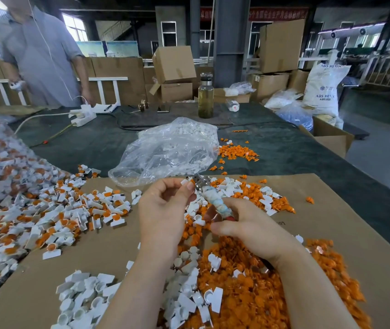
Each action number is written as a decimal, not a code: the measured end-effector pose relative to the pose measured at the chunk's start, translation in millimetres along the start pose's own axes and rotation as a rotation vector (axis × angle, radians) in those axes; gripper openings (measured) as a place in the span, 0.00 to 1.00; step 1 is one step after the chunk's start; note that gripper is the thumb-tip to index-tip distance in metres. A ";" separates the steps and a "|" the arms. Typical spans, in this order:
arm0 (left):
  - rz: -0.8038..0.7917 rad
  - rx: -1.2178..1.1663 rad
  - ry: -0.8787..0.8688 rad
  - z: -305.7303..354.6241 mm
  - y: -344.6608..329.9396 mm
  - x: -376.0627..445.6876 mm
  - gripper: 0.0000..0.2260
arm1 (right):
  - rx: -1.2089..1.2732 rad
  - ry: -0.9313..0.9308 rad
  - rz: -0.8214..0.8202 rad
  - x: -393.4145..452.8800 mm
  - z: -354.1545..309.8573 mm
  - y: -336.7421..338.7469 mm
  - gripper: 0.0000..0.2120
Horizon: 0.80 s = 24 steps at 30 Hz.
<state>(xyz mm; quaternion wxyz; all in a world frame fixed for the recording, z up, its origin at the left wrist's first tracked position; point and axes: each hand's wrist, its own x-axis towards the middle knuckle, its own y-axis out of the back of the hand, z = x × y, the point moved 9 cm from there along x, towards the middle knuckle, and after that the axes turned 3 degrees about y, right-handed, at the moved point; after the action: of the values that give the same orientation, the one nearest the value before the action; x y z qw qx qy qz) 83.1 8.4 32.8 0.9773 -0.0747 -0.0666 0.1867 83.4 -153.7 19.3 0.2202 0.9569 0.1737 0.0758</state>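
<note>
1 white part [184, 182] is pinched by the left hand [163, 210]; the wrapped tool [215, 203], gripped by the right hand [244, 229], is aimed up-left, its head just beside that part.

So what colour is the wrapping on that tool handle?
Off-white with blue smudges on the wrapped metal-tipped tool; head view.
</note>
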 end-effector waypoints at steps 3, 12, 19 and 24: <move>-0.027 -0.043 0.011 -0.3 -0.8 0.6 0.04 | 0.032 0.002 -0.017 -0.6 -1.5 -1.4 0.09; -0.059 -0.118 0.016 -0.3 -1.7 1.5 0.04 | -0.008 0.009 -0.002 1.6 -1.3 -7.3 0.08; -0.039 -0.162 0.046 -5.8 -2.4 3.2 0.05 | -0.100 0.027 0.015 4.3 -2.9 -9.1 0.13; -0.074 -0.199 0.155 -15.1 -1.7 6.6 0.04 | -0.158 0.032 0.051 5.7 -4.8 -8.6 0.10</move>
<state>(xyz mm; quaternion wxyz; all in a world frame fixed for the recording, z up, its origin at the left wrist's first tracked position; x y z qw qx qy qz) 92.2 7.5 19.0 0.9735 -0.1831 -0.0116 0.1366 85.0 -142.5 20.1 0.2901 0.9393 0.1463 0.1103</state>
